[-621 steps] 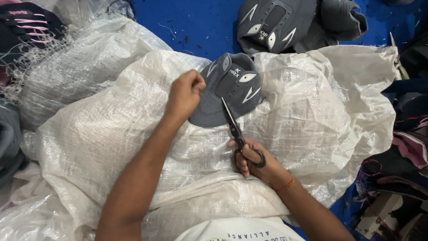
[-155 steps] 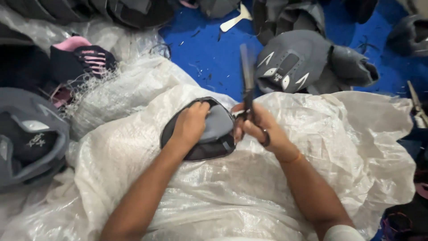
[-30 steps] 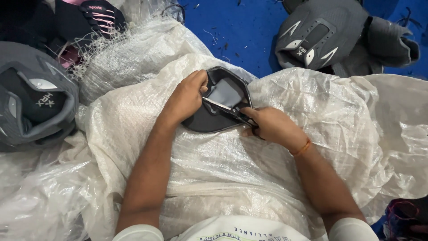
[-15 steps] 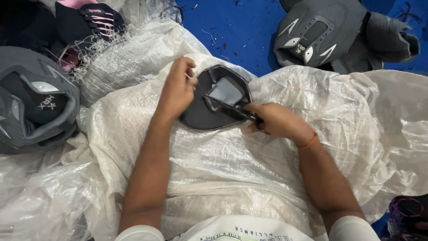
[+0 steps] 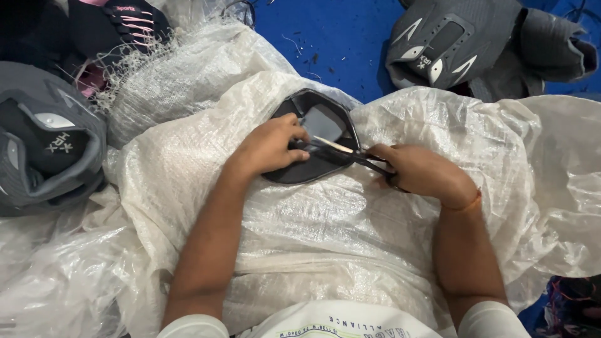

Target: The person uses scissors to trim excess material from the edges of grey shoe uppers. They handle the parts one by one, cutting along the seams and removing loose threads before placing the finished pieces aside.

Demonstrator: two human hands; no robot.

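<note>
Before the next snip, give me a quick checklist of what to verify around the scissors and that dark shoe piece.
1. Left hand pins the dark shoe piece on the white sack: ok.
2. Right hand grips the scissors: ok.
3. Blades lie over the piece: ok.
4. Left fingertips clear of the blades: not ok, they sit right beside them.
5. What the blades are cutting: cannot tell.
</note>
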